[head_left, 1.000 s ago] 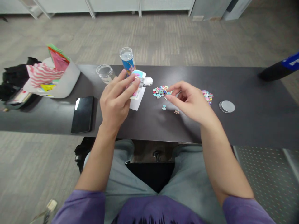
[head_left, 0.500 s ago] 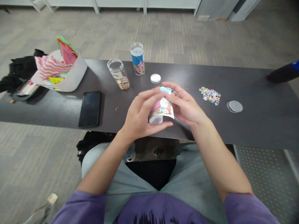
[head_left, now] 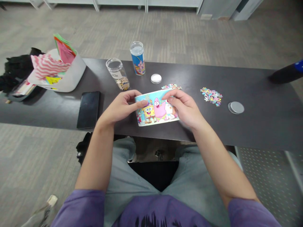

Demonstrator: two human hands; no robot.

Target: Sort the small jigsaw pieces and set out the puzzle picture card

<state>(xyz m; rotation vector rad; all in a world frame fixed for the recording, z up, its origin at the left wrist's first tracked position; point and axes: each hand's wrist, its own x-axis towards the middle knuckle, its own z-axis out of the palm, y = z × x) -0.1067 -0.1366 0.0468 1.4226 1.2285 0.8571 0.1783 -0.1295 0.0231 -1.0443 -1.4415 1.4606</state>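
Note:
A colourful cartoon picture card [head_left: 159, 111] is stretched out between my hands above the front of the dark table. My left hand [head_left: 121, 107] pinches its left end, thumb on the printed face. At the other end my right hand [head_left: 184, 107] grips the upper right part, its fingers over the print. Just behind the card, partly covered by it, lies a pile of small puzzle pieces [head_left: 170, 86]. A second puzzle-piece pile [head_left: 211, 96] sits to the right, near a stack of round lids [head_left: 236, 107].
Behind my left hand stand a clear jar [head_left: 118, 74] with pieces in its bottom and a blue-printed jar [head_left: 138, 58]. A white lid [head_left: 156, 78] lies beside them. Farther left are a black phone [head_left: 88, 109] and a white bin [head_left: 78, 74] of cloths; a dark bottle [head_left: 285, 74] lies far right.
The card was curled between my hands and is now spread nearly flat, printed side toward me. My left hand has moved left, away from the right.

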